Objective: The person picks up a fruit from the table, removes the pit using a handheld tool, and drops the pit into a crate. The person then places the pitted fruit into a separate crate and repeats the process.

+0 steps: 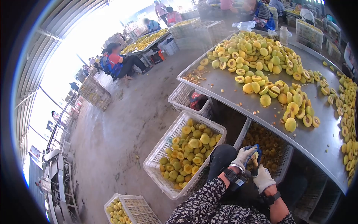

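My left hand, in a pale glove with blue at the fingertips, is closed around a small yellowish fruit piece. Close beside it on the right, my gloved right hand is wrapped round a dark-handled tool whose far end meets the fruit piece. Both hands are over a crate of brown pits or scraps, low beside the metal table. Halved and whole yellow-green fruits lie heaped on that table.
A white crate of fruits stands left of my knees, another at the bottom. The table's raised edge runs diagonally above my hands. Seated people, stacked crates and further fruit tables are in the background.
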A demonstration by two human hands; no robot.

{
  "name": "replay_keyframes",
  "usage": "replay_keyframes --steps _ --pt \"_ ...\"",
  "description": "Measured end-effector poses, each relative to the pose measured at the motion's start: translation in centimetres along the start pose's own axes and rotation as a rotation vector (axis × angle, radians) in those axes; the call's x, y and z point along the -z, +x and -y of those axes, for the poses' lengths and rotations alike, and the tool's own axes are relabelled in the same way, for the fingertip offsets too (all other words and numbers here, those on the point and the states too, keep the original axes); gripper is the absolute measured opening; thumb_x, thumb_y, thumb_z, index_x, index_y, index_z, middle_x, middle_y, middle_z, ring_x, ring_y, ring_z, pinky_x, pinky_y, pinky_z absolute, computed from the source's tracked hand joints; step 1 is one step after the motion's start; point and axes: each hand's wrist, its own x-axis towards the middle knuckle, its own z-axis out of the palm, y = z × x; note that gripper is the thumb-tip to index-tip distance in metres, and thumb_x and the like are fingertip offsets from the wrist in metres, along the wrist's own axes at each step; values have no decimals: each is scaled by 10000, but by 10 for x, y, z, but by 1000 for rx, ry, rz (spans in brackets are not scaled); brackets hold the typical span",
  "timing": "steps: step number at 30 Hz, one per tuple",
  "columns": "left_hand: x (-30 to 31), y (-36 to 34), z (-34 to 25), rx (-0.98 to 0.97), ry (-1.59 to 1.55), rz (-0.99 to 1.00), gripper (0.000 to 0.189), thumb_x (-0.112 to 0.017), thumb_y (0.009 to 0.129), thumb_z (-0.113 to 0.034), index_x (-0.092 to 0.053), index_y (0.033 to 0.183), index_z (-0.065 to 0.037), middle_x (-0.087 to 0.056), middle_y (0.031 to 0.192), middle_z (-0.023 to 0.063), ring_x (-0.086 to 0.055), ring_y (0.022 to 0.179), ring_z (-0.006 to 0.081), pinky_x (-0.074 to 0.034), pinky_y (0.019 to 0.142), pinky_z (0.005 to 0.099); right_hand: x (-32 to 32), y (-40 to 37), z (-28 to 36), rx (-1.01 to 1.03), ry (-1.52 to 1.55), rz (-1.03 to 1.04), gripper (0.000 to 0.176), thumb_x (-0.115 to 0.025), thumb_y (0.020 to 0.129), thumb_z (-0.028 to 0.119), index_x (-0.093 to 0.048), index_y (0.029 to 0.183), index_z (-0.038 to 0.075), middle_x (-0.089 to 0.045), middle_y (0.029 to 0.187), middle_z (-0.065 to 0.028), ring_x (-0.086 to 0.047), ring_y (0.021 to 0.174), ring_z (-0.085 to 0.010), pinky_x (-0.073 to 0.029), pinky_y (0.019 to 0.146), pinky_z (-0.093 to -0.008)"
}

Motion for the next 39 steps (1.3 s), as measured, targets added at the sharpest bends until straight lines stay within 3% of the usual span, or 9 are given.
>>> replay_keyframes --steps 12,19,22,23,25,28,29,31,39 --pt "-4 18 7 -244 -226 -332 213 -690 814 -303 -596 811 -112 -613 700 22 -577 535 149 -505 497 308 -19 23 19 -36 85 -43 361 -648 746 202 -526 952 -67 -602 902 -293 -573 903 -442 -459 758 -455" --pt "22 39 26 -230 64 -287 215 -662 838 -290 -594 794 -91 -582 664 2 -538 525 102 -453 482 261 -46 52 -30 85 137 52 256 -643 742 192 -602 891 -12 -632 821 -240 -604 831 -423 -476 710 -444" --pt "8 24 21 -253 24 -309 217 -664 834 -276 -600 832 -69 -575 697 -1 -540 583 103 -448 547 254 -16 38 -11 -20 342 313 186 -595 786 139 -611 921 11 -647 758 -106 -597 681 -194 -479 626 -340" --pt "-12 4 1 -237 230 -487 231 -671 827 -286 -600 835 -66 -573 698 1 -542 583 109 -449 545 258 -23 38 -9 -44 348 255 174 -580 793 122 -605 922 9 -641 743 -105 -598 661 -208 -471 609 -349" --pt "39 42 32 -201 29 -193 269 -683 814 -311 -609 864 -57 -576 699 15 -548 574 107 -449 505 246 -11 25 7 34 381 122 242 -617 757 161 -590 927 -8 -631 732 -153 -611 668 -269 -474 612 -370" --pt "31 48 34 -527 93 -236 267 -659 829 -294 -613 910 -43 -609 756 68 -588 635 163 -504 574 297 -7 16 16 -35 179 15 242 -589 766 151 -533 875 -57 -608 809 -285 -593 828 -428 -472 667 -467" --pt "18 32 15 -209 -131 -117 302 -629 845 -325 -610 920 -34 -609 764 89 -593 656 205 -510 598 337 -8 13 16 -16 106 -25 263 -549 796 142 -562 940 -79 -615 852 -286 -609 846 -409 -483 714 -448" --pt "18 34 13 -136 -127 -29 426 -480 898 -458 -600 911 -49 -618 785 92 -592 686 242 -515 638 352 -9 9 17 -39 33 -17 213 -459 847 112 -521 969 -51 -619 860 -271 -614 848 -390 -478 723 -445" --pt "15 29 17 -123 -74 -164 386 -542 894 -372 -620 955 1 -620 772 96 -610 652 200 -526 587 310 -4 3 19 -58 7 14 174 -445 850 72 -490 972 -44 -624 872 -240 -615 834 -370 -481 715 -418"
